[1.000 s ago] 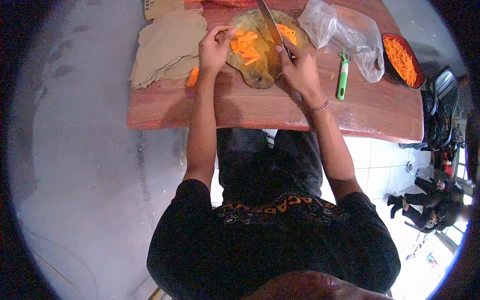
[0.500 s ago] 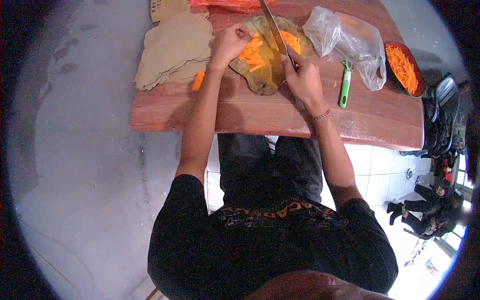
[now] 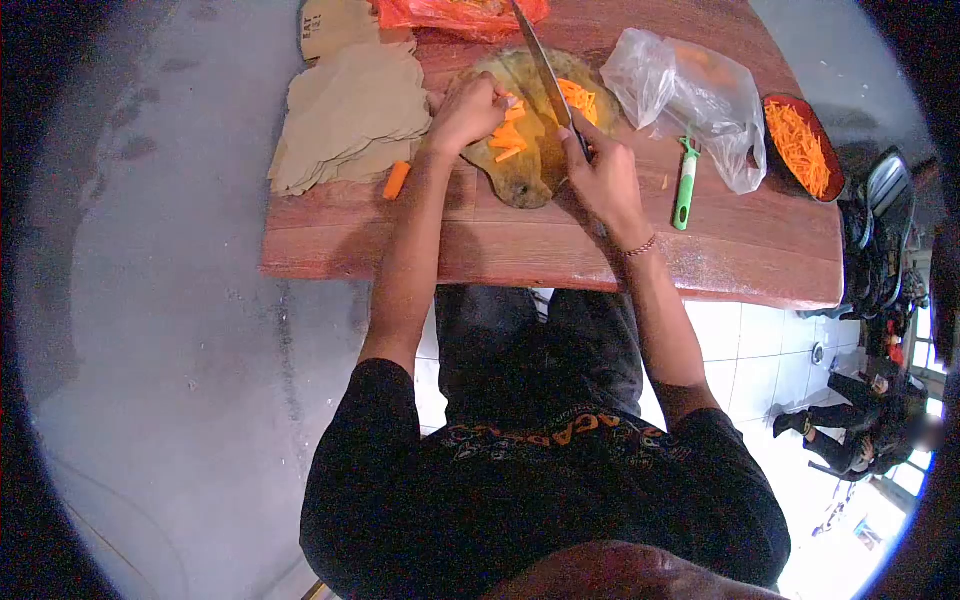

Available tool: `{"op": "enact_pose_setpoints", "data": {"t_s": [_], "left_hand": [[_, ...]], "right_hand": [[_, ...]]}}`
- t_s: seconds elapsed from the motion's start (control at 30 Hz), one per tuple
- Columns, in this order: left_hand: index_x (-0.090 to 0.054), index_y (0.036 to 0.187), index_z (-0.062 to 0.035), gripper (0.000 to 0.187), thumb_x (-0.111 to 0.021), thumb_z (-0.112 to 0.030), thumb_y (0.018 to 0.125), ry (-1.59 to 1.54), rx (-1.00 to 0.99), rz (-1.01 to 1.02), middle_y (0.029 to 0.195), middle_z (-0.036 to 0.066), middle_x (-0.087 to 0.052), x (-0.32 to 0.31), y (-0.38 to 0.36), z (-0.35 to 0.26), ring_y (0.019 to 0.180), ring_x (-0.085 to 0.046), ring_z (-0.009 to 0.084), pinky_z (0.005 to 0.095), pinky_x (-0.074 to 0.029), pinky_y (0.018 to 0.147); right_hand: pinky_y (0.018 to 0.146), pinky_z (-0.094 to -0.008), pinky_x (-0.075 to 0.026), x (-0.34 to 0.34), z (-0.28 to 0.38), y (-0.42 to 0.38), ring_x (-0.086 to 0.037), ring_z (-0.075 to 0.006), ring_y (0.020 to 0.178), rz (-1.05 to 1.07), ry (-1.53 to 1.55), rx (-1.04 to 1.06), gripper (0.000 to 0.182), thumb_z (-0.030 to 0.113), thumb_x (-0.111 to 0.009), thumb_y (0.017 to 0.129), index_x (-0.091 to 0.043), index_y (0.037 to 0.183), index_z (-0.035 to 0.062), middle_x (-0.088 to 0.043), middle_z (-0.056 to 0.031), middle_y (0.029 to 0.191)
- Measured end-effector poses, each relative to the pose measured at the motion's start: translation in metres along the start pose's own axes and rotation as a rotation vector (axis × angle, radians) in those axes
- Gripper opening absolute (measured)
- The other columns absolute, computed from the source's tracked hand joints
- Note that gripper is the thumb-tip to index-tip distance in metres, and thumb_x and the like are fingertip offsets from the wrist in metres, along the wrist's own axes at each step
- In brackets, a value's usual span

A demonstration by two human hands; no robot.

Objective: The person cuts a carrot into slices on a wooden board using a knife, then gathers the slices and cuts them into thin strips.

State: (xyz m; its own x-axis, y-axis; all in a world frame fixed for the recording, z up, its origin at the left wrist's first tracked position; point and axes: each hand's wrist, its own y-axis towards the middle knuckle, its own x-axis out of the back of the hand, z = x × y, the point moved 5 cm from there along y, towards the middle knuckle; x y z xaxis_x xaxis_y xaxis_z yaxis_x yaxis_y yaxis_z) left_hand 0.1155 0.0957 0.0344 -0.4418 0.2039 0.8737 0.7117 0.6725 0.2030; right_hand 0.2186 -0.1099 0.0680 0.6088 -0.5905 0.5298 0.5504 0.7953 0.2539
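Observation:
My right hand [image 3: 606,182] is wrapped round the handle of a long kitchen knife [image 3: 543,62], its blade pointing away from me over the round wooden cutting board [image 3: 524,192]. My left hand [image 3: 470,112] is on the board's left side, fingers curled and pinched at the cut carrot pieces [image 3: 509,143], partly covering them. To the right of the blade lies a small heap of thin carrot strips [image 3: 578,98]. A short carrot chunk [image 3: 397,180] rests on the table beside my left forearm.
Brown paper sheets [image 3: 350,110] are stacked at left on the wooden table [image 3: 540,255]. A red plastic bag [image 3: 450,14] lies at the back. Rightward are a clear plastic bag [image 3: 690,95], a green-white peeler [image 3: 686,185] and a bowl of carrot shreds [image 3: 800,145]. A person [image 3: 860,425] sits far right.
The whole view has tilted, so the table sits slightly lower. My left hand has shifted rightward over the carrot pieces and hides more of them. The knife remains in my right hand.

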Motion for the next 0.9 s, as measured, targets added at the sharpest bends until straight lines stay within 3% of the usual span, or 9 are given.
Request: {"op": "enact_pose_setpoints", "data": {"t_s": [0.1,0.23,0.3,0.43,0.53,0.63,0.7,0.8,0.9], "left_hand": [[-0.063,0.103,-0.0007,0.028,-0.067,-0.025,0.09,-0.034,-0.078,-0.023,0.103,0.019,-0.066,0.002,-0.005,-0.007,0.108,-0.06,0.0358,0.0476,-0.044,0.09],[-0.063,0.103,-0.0006,0.022,-0.065,-0.019,0.091,-0.021,-0.072,-0.031,0.102,0.018,-0.067,0.018,-0.015,-0.024,0.106,-0.06,0.0348,0.0464,-0.045,0.09],[-0.06,0.107,-0.0034,0.023,-0.063,-0.023,0.095,-0.038,-0.161,-0.208,0.095,0.014,-0.07,0.024,-0.014,-0.022,0.084,-0.068,0.0256,0.0398,-0.052,0.076],[-0.065,0.108,-0.0038,0.024,-0.066,-0.023,0.094,-0.33,-0.075,-0.205,0.09,0.011,-0.072,0.029,-0.016,-0.024,0.075,-0.067,0.0212,0.0348,-0.053,0.069],[-0.069,0.108,-0.0086,0.024,-0.07,-0.025,0.09,-0.488,-0.105,-0.139,0.093,0.01,-0.071,0.022,-0.02,-0.035,0.079,-0.067,0.0252,0.0349,-0.053,0.071],[-0.073,0.101,-0.0092,0.023,-0.072,-0.027,0.088,-0.492,0.023,0.086,0.092,0.009,-0.07,0.008,-0.025,-0.042,0.078,-0.066,0.0238,0.0342,-0.052,0.072],[-0.075,0.099,-0.0099,0.021,-0.073,-0.026,0.086,-0.241,-0.16,0.107,0.091,0.008,-0.07,0.01,-0.029,-0.052,0.082,-0.066,0.0239,0.034,-0.052,0.074],[-0.075,0.099,-0.0066,0.025,-0.075,-0.027,0.086,-0.143,-0.33,0.082,0.095,0.009,-0.068,0.01,-0.031,-0.054,0.086,-0.066,0.0225,0.0343,-0.052,0.077],[-0.075,0.1,-0.0071,0.026,-0.076,-0.028,0.084,-0.189,-0.307,0.154,0.098,0.009,-0.067,0.014,-0.033,-0.055,0.089,-0.066,0.0253,0.0344,-0.052,0.079]], "right_hand": [[0.076,-0.0496,-0.053,0.002,0.0,0.0,-0.066,-0.0452,0.088,0.033,-0.011,-0.023,0.039,0.028,-0.058,0.095,-0.062,0.127,0.0076,-0.066,-0.0299,0.089],[0.076,-0.0496,-0.053,0.0,0.0,-0.001,-0.066,-0.0453,0.088,0.027,0.01,-0.015,0.04,0.029,-0.057,0.095,-0.062,0.127,0.0068,-0.066,-0.0299,0.089],[0.076,-0.0496,-0.053,-0.001,-0.002,-0.001,-0.066,-0.0456,0.088,0.008,0.025,0.017,0.039,0.03,-0.057,0.095,-0.062,0.128,0.0081,-0.066,-0.03,0.09],[0.076,-0.0485,-0.053,0.0,-0.003,-0.001,-0.067,-0.0449,0.088,0.019,0.03,-0.039,0.038,0.03,-0.057,0.095,-0.062,0.128,0.0099,-0.066,-0.0305,0.091],[0.076,-0.0473,-0.053,-0.001,-0.009,0.001,-0.068,-0.0436,0.088,0.001,0.04,-0.012,0.038,0.029,-0.058,0.095,-0.063,0.127,0.0112,-0.065,-0.0312,0.093],[0.077,-0.0466,-0.053,-0.001,-0.016,0.004,-0.068,-0.0427,0.089,0.046,0.108,-0.153,0.038,0.03,-0.058,0.094,-0.064,0.127,0.0107,-0.065,-0.0314,0.093],[0.076,-0.0475,-0.053,0.002,-0.017,0.006,-0.068,-0.0431,0.088,0.003,0.048,-0.098,0.038,0.031,-0.059,0.094,-0.064,0.125,0.0104,-0.066,-0.0309,0.092],[0.072,-0.048,-0.053,-0.001,-0.022,0.006,-0.068,-0.0429,0.082,-0.076,0.024,0.012,0.037,0.031,-0.059,0.093,-0.065,0.124,0.01,-0.066,-0.03,0.087],[0.069,-0.0479,-0.053,0.001,-0.018,0.005,-0.069,-0.0426,0.08,-0.067,-0.031,-0.005,0.036,0.03,-0.059,0.094,-0.066,0.122,0.0096,-0.066,-0.0291,0.084]]}}
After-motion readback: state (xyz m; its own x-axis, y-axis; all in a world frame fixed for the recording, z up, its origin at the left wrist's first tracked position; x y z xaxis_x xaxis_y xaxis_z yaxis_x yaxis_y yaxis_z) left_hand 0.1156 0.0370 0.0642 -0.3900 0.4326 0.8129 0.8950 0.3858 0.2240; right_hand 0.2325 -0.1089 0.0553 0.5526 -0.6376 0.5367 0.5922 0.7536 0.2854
